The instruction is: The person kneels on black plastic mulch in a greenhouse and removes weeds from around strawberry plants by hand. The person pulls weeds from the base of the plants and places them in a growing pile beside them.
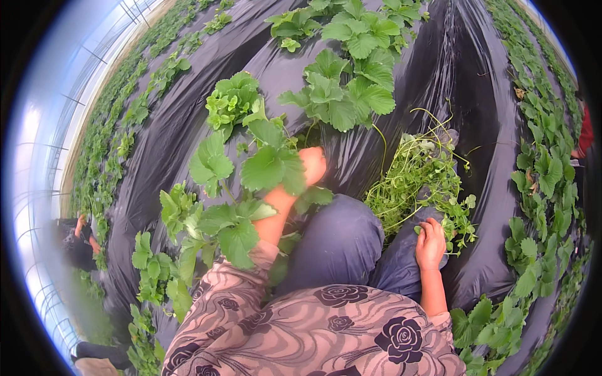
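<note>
My left hand (313, 164) reaches in among strawberry plants on the bed before me, at the edge of the black plastic mulch film (345, 155). Leaves of a strawberry plant (263, 167) cover part of the wrist, and the fingers are hidden, so what they touch cannot be told. My right hand (430, 244) is over my right knee with its fingers curled, pinching a small green leaf (417, 229) at the fingertips. Beside that hand, a heap of pulled runners and weeds (418, 169) lies across my lower leg and the furrow.
More strawberry plants (348, 94) stand farther up the bed. Another planted row (541, 160) runs along the right. A co-worker's hands (94, 244) show at the far left, and a co-worker's red sleeve (586, 131) at the far right. The greenhouse wall (42, 141) curves along the left.
</note>
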Motion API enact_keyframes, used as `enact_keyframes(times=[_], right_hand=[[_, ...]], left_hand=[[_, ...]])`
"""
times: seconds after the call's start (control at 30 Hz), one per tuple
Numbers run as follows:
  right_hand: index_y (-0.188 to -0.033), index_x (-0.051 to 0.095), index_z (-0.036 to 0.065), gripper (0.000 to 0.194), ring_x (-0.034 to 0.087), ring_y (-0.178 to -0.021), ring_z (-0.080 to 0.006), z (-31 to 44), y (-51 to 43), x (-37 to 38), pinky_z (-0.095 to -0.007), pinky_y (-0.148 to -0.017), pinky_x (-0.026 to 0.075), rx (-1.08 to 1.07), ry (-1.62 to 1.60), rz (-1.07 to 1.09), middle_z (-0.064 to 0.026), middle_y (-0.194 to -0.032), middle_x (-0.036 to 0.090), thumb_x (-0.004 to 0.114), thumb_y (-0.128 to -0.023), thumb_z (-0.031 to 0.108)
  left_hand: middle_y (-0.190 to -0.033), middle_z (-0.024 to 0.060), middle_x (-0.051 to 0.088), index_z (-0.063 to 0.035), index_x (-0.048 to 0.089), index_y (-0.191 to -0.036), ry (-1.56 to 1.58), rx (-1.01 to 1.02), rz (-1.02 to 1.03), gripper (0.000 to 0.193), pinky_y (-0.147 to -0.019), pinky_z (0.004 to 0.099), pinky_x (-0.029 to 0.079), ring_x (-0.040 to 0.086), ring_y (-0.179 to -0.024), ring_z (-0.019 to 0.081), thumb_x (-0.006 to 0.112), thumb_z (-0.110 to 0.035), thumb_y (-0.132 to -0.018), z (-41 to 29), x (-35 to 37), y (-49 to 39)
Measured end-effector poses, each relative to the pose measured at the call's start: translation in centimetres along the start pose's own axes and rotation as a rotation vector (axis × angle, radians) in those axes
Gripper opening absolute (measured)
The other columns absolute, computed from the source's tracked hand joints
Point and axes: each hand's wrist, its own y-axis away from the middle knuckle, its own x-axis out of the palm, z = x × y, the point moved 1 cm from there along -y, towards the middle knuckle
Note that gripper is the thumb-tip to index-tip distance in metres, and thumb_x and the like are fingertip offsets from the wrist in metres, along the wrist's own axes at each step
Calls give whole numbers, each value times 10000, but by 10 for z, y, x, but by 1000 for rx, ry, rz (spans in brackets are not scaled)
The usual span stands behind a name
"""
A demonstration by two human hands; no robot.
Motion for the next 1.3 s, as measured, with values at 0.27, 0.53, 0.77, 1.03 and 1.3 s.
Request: enact_keyframes(times=[0.27,0.53,0.77,1.03,1.3], right_hand=[[-1010,679,74,162,595,-1085,-335,-3,4,3,-428,-922,490,10,-9,10,-106,-1169,637,601,-867,65],[-1297,591,42,384,635,-1137,-205,-15,-18,-28,-318,-903,458,618,-1327,57,-115,-1274,653,451,-1053,303],[-1146,644,27,278,676,-894,-161,-4,-5,-71,-301,-836,515,626,-1425,12,-52,-963,697,587,-1005,260],[-1148,647,-23,230,663,-976,-144,-70,38,-137,-282,-797,520,723,-814,-660,-86,-1106,691,514,-1009,103],[-1209,625,28,345,567,-1170,-375,-118,59,-181,-442,-1015,445,552,452,-437,-183,-1211,642,637,-875,110]], left_hand=[[-738,-9,590,-32,639,-932,1063,-152,-230,263,-528,253,432,510,-597,68,628,-293,-970,-79,-124,8],[-812,39,678,-27,628,-1047,1409,288,-23,184,-552,219,421,604,-612,105,584,-203,-1014,-174,-118,28],[-1356,173,540,-93,561,-1334,216,648,352,512,-1054,483,384,509,-1281,343,704,-224,-859,-189,2,54],[-1031,170,692,-27,691,-1098,243,753,492,291,-874,446,507,661,-968,363,681,-189,-857,-179,61,71],[-1048,179,693,-33,694,-1085,282,668,648,268,-887,436,505,655,-977,378,677,-191,-869,-179,65,62]])
